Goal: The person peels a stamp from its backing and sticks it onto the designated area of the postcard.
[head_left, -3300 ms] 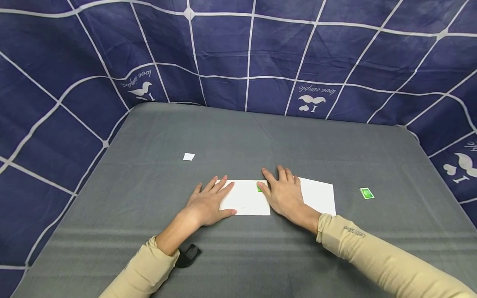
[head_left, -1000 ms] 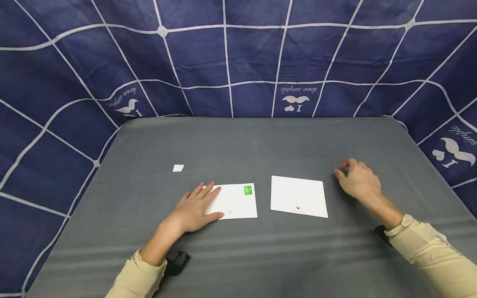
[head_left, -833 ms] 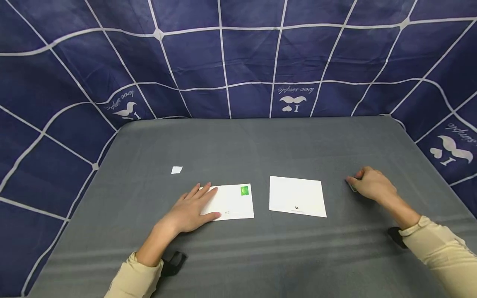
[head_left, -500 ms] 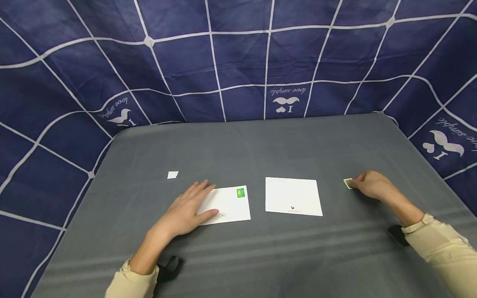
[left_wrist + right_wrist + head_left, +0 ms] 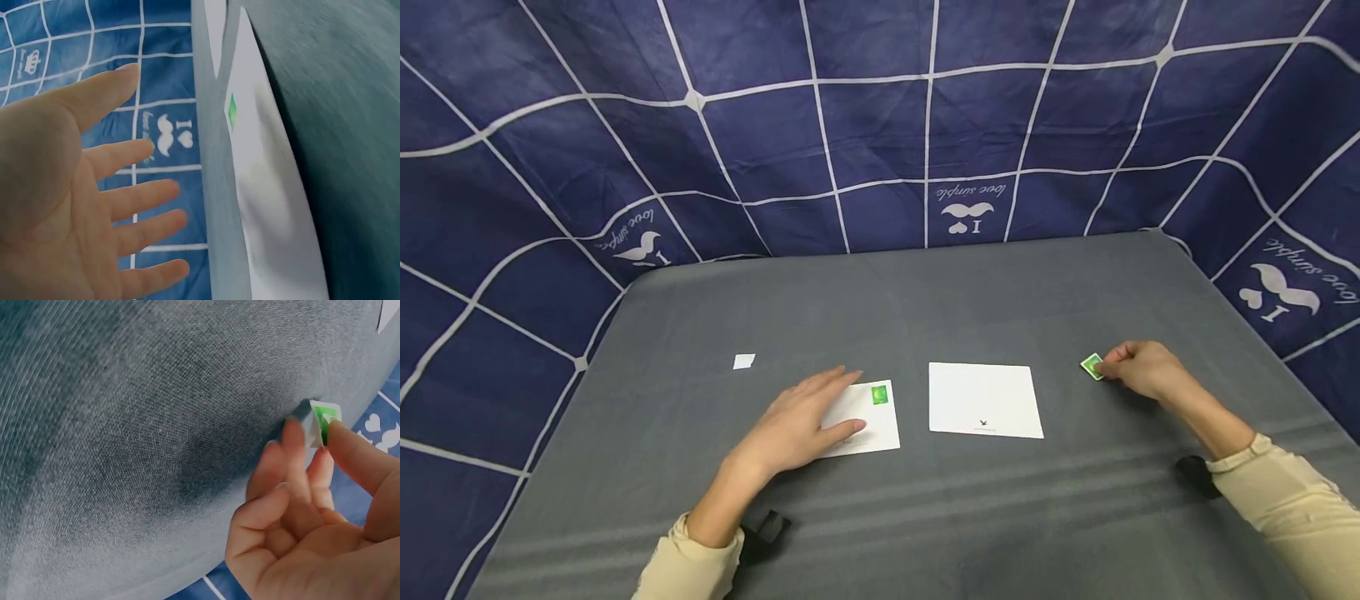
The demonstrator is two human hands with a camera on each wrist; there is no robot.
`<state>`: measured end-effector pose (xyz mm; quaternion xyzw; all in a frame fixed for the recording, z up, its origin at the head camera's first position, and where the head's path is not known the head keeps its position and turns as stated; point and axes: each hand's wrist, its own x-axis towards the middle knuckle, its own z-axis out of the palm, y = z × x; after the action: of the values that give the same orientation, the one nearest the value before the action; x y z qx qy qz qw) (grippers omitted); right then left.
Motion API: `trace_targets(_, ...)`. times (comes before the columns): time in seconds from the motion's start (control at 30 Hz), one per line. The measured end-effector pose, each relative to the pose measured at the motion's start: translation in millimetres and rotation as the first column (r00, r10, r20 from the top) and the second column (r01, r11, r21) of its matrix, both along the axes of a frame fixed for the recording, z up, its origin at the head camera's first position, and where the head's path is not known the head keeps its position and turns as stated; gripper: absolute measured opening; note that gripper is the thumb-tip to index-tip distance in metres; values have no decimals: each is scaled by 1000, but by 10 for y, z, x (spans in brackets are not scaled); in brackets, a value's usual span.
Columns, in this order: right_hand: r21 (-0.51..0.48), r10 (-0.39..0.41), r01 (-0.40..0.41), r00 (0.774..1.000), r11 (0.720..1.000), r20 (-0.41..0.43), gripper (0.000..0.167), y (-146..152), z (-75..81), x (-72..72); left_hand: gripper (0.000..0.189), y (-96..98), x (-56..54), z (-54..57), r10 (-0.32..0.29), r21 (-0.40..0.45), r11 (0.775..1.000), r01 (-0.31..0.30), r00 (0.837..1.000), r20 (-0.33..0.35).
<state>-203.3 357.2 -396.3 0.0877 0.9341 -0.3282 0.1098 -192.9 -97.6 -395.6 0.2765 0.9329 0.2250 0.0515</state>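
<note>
I see right hand (image 5: 1150, 372) pinching green stamp (image 5: 1090, 365) | left hand (image 5: 797, 423) spread above stamped white envelope (image 5: 876, 428) | second envelope (image 5: 982, 397) between

"What's hanging at twelve o'clock in the head view?"
"A dark blue fabric sheet with white grid lines (image 5: 872, 129), bearing upside-down white moustache prints (image 5: 967, 210): between one and two, at three, and just past nine."
"And below?"
"A grey cloth-covered tabletop (image 5: 850, 308), rippled toward six."
"What lies toward eight o'clock?"
"A small white four-sided paper scrap (image 5: 743, 361)."
</note>
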Motion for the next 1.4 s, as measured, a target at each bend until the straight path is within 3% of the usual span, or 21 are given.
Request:
trace_targets(0.17,-90,-50,49,999,995,-9,21,-23,-17,-17,59,139,6,16,-47,2,999,46,999,10)
trace_targets(0.5,-146,-140,129,988,981,-66,26,-48,-35,-4,57,317,15,12,-95,21,995,95,995,13)
trace_targets(0.67,-244,-83,84,996,966,13,30,-213,75,5,54,504,-18,38,-110,68,992,110,994,3)
trace_targets(0.8,-264,10,18,994,964,105,32,-486,183,28,46,767,-62,-3,-101,179,980,87,992,73)
trace_targets(1.03,-305,126,-77,981,949,147,25,-1002,284,79,33,1152,-105,-133,-94,453,891,-38,960,264)
trace_targets(1.2,-357,192,-137,974,924,122,22,-1248,347,129,30,1248,-109,-151,-82,522,841,-143,920,384)
trace_targets(1.4,-360,223,-186,973,914,63,21,-1422,370,169,15,1217,-97,-172,-73,602,772,-203,913,401)
